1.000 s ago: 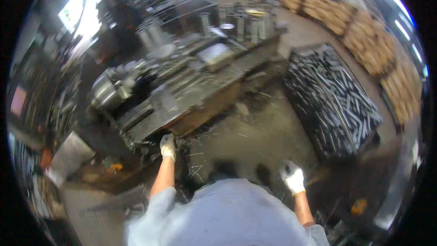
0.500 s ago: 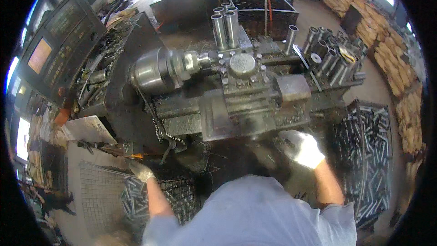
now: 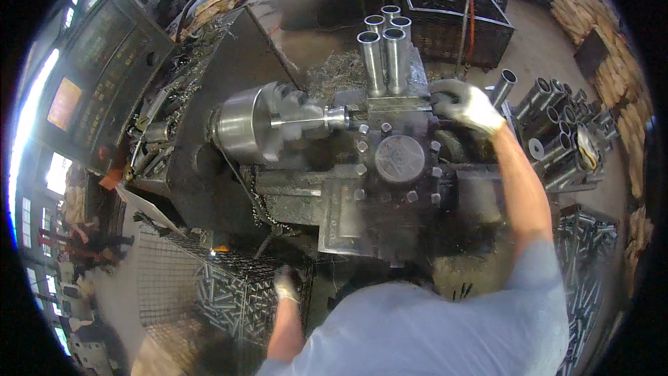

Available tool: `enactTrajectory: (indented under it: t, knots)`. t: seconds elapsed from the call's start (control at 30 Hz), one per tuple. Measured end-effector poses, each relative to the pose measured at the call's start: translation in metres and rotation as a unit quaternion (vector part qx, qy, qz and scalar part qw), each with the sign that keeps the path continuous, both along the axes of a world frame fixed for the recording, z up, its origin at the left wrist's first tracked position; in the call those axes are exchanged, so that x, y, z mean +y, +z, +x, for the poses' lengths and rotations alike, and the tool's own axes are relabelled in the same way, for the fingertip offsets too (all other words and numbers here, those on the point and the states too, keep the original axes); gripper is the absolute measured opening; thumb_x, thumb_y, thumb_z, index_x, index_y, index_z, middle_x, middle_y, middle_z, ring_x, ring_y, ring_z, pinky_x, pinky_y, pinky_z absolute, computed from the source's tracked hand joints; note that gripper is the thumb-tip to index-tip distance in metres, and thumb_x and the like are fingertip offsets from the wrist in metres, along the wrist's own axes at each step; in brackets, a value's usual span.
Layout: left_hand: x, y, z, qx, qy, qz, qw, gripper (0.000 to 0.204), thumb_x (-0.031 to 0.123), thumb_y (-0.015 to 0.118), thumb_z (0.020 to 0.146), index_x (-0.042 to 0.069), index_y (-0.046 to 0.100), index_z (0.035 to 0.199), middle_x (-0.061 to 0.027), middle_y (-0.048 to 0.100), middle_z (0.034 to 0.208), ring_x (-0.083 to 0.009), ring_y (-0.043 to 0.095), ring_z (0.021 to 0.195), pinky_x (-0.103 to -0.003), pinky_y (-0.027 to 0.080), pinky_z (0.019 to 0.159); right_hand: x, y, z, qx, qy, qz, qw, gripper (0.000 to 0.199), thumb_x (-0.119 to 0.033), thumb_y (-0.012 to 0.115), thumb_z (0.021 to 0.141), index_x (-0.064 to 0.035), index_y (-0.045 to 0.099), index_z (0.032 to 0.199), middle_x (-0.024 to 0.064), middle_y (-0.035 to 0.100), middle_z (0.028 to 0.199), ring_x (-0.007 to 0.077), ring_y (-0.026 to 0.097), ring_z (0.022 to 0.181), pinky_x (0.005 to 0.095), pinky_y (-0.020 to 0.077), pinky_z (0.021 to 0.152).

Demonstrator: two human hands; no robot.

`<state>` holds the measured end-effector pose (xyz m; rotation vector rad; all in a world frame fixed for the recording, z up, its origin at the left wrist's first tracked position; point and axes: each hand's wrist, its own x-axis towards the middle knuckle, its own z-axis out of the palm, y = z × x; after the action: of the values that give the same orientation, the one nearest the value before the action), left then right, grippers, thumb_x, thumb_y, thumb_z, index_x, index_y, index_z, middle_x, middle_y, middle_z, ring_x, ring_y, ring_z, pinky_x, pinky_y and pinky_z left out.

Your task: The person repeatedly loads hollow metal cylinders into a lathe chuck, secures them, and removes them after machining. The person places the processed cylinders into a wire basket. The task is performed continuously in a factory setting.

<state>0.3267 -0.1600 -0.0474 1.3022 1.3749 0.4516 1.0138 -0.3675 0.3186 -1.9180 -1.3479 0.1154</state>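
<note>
My right hand (image 3: 470,106), in a whitish work glove with darkened fingers, reaches over the lathe beside the tool-post block. Its fingers are bent but apart, with no object visible between them. Upright metal tubes (image 3: 384,56) stand on the block just left of it. A square tool post with a round top (image 3: 399,159) lies below that hand. Left of it, the chuck (image 3: 243,124) holds a shiny flanged metal workpiece (image 3: 337,118); the jaws look blurred. Low down, my gloved left hand (image 3: 287,284) is beside a wire basket (image 3: 163,275); its dark fingers are indistinct.
More tubes (image 3: 557,122) stand bunched at the right end of the lathe. A bin of short metal pieces (image 3: 584,257) sits at lower right. Dark metal crates (image 3: 452,17) are at the back. A control panel (image 3: 97,63) rises at left, near metal shavings.
My right hand has moved up and across from the lathe's front to beside the tool post's tubes. My left hand appears farther right and lower. The view has shifted.
</note>
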Motion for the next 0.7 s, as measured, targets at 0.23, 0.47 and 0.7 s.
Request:
enactTrajectory:
  t: [0.23,0.47,0.7]
  knots:
    - [-0.09,0.043,0.034,0.139,0.011,-0.033,0.99,0.02,0.024,0.074,0.091,0.006,0.075,0.101,-0.0138,0.076,0.093,-0.0204,0.07,0.081,-0.039,0.056,0.079,0.139,-0.129,0.029,-0.277,0.144,-0.269,0.911,0.023,-0.021,0.072,0.073,-0.0062,0.075,0.091,0.0194,0.075,0.1,0.0359,0.074,0.086,0.0442,0.0607,0.072]
    - [-0.06,0.163,0.079,0.211,-0.035,0.187,0.959,0.031,0.023,0.069,0.095,0.008,0.066,0.122,-0.0203,0.073,0.116,-0.039,0.071,0.1,-0.045,0.055,0.088,0.085,0.009,0.05,-0.285,0.029,-0.504,0.815,0.034,-0.031,0.078,0.076,-0.0022,0.078,0.095,0.0234,0.076,0.102,0.0384,0.074,0.096,0.0469,0.0577,0.083]
    - [0.106,0.36,0.279,0.01,-0.092,0.587,0.805,0.049,0.025,0.079,0.082,-0.002,0.062,0.119,-0.0226,0.065,0.113,-0.0422,0.059,0.113,-0.05,0.046,0.099,0.225,0.029,-0.087,-0.167,0.192,-0.363,0.896,0.044,-0.042,0.077,0.076,-0.0028,0.078,0.097,0.023,0.075,0.092,0.0366,0.074,0.085,0.0468,0.0571,0.076]
